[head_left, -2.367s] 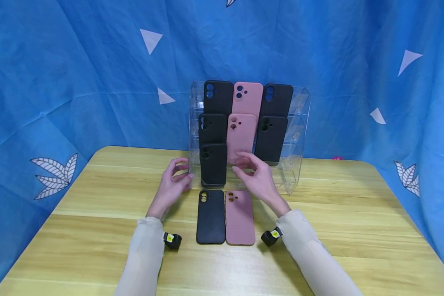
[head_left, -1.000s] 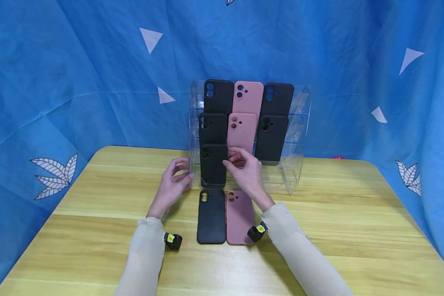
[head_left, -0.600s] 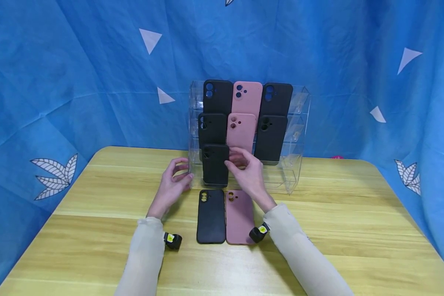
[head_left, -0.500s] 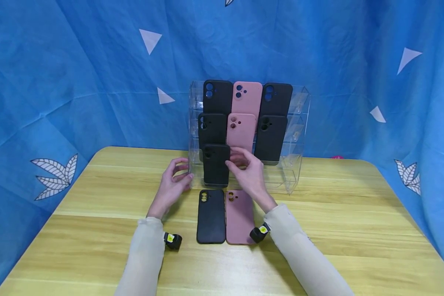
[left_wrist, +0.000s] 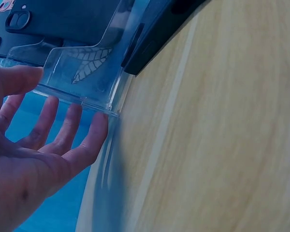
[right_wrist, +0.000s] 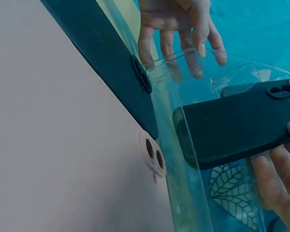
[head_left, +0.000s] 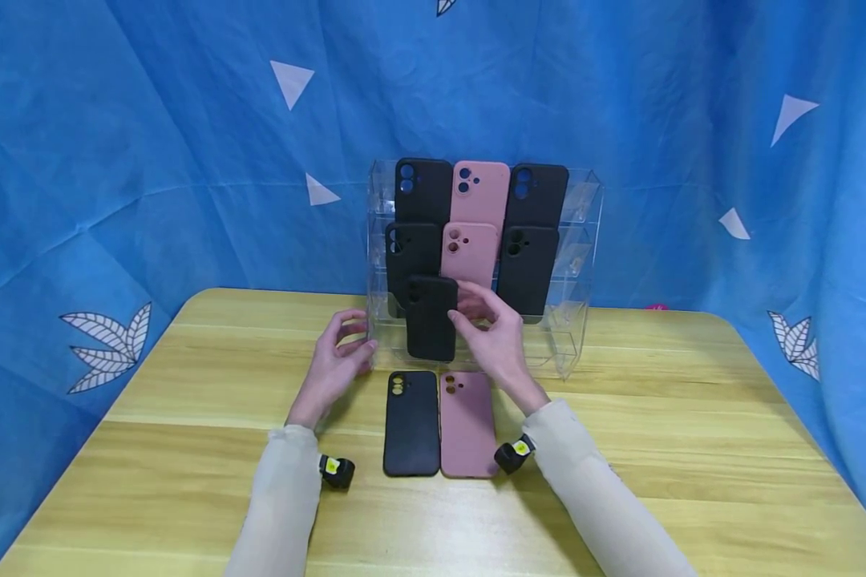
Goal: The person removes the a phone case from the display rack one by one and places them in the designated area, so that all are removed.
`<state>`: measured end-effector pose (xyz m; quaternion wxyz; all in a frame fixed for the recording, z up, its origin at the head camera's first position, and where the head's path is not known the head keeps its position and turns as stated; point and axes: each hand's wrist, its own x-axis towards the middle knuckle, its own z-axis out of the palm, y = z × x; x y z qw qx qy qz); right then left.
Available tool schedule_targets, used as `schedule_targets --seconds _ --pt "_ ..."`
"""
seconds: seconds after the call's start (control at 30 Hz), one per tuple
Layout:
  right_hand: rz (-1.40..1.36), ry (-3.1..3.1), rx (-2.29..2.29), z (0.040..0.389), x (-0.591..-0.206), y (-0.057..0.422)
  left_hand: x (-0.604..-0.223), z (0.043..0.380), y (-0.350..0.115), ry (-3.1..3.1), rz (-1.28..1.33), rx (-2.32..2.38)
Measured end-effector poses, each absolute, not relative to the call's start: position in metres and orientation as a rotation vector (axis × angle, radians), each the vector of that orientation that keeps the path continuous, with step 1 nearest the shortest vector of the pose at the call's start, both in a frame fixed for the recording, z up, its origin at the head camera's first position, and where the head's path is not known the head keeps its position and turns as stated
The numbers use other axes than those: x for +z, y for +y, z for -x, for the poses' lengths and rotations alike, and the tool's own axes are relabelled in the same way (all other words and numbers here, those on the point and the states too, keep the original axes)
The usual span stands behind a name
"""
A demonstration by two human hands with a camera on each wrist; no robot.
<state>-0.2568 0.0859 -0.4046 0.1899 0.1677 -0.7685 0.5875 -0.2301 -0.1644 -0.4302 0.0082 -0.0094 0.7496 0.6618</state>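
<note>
My right hand [head_left: 496,332] pinches the right edge of a black phone case [head_left: 430,320] between thumb and fingers. This case stands upright, slightly tilted, in front of the lowest tier of a clear tiered display stand [head_left: 577,264]. In the right wrist view, the thumb lies on the back of the case near its camera holes. My left hand [head_left: 337,357] is at the stand's left side, its fingertips resting against the clear panel with the fingers softly bent. Before the stand, a black phone case [head_left: 412,425] and a pink phone case [head_left: 467,425] lie side by side.
Black, pink and black phone cases fill the stand's top tier, with the same order below: black [head_left: 413,252], pink [head_left: 471,248], black [head_left: 528,272]. The stand is on a wooden table [head_left: 693,449]. A blue patterned curtain [head_left: 188,160] hangs behind.
My right hand has moved left to the lower-left black phone case, taken its right edge, then shifted it right and slightly up. My left hand has stayed at the stand.
</note>
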Motion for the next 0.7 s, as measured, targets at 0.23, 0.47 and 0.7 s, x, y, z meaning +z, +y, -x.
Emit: schedule_targets --seconds 0.23,0.47,0.7 --pt "-0.527 -2.118 1.613 0.257 -0.397 0.093 -0.429 0.229 -0.164 2.336 0.036 2.07" --pt "-0.549 -2.093 1.606 0.255 -0.392 0.1 -0.43 0.23 -0.164 2.331 0.037 2.077" --pt "-0.552 -2.092 1.678 0.251 -0.39 0.107 -0.43 0.23 -0.163 2.332 0.051 2.078"
